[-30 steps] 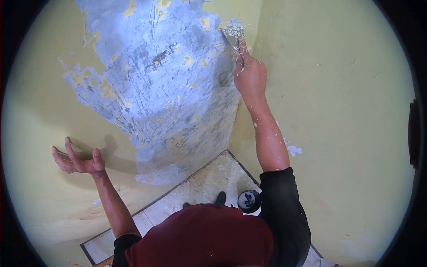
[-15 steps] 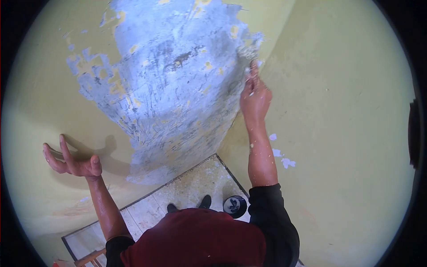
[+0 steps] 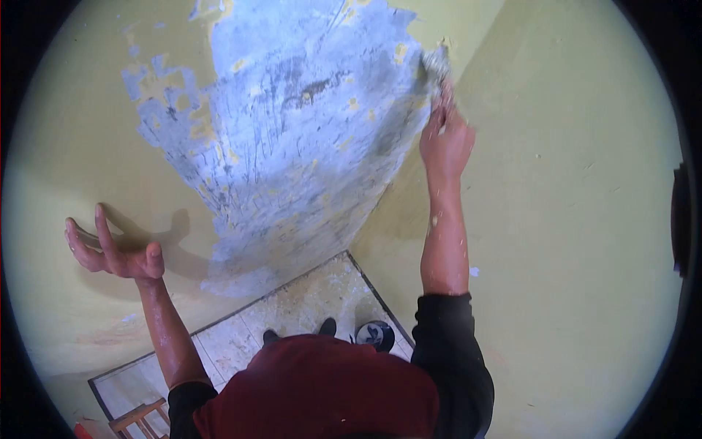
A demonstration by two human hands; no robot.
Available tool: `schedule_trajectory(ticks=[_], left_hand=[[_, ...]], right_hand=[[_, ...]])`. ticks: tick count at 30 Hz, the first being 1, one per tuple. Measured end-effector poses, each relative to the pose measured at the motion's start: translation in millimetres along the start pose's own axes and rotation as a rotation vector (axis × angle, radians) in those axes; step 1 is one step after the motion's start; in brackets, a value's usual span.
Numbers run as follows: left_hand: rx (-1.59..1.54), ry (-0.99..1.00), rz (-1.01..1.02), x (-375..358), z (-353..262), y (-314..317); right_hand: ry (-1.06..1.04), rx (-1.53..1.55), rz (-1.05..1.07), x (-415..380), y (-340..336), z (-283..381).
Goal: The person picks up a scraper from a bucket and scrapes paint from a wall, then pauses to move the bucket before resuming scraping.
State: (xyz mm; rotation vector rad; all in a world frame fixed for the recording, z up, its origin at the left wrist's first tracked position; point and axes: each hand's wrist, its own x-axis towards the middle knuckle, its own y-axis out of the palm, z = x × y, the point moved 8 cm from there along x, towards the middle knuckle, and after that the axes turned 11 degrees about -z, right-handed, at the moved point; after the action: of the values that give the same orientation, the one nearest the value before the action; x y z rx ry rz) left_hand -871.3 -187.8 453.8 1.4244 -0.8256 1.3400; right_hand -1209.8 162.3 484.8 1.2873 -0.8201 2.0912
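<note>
My right hand (image 3: 446, 143) is closed around the handle of a scraper (image 3: 434, 69), held up at the wall corner. Pale, crumbly flakes cover the scraper's blade, which is blurred and meets the right edge of a bare grey-blue patch (image 3: 292, 124) in the yellow-green wall paint. Scattered yellow specks of paint cling to that patch. Off to the left, my left hand (image 3: 121, 256) is spread, fingertips at the painted wall (image 3: 80, 161), and holds nothing. Small flakes stick to my right forearm.
A dark bucket (image 3: 375, 336) with a whitish inside stands on the tiled floor (image 3: 292, 300) by my feet. Paint debris litters the corner. At lower left is a wooden slatted piece of furniture (image 3: 139, 421); a dark object (image 3: 679, 219) edges the far right.
My right hand and the scraper have moved up and right along the patch's edge. The pale flakes by my right forearm have mostly gone from view. My left hand stays spread.
</note>
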Motion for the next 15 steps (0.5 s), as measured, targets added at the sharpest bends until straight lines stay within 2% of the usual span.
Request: schedule_trajectory(ticks=[4,7,9,13,15], left_hand=[[-0.001,0.01,0.002,2,1,-1],[0.006,0.011,0.015,0,-2,-3],[-0.004,0.005,-0.001,3,0,0],[-0.021,-0.003,-0.011,5,1,-1],[-0.018,-0.022,-0.016,1,1,-1]], right_hand=[[-0.013,0.028,-0.013,-4,1,7],[-0.03,-0.065,0.087,-6,2,1],[-0.088,0.042,-0.03,-7,-12,11],[-0.036,0.027,0.059,-5,5,28],[-0.078,0.125,-0.047,-7,3,23]])
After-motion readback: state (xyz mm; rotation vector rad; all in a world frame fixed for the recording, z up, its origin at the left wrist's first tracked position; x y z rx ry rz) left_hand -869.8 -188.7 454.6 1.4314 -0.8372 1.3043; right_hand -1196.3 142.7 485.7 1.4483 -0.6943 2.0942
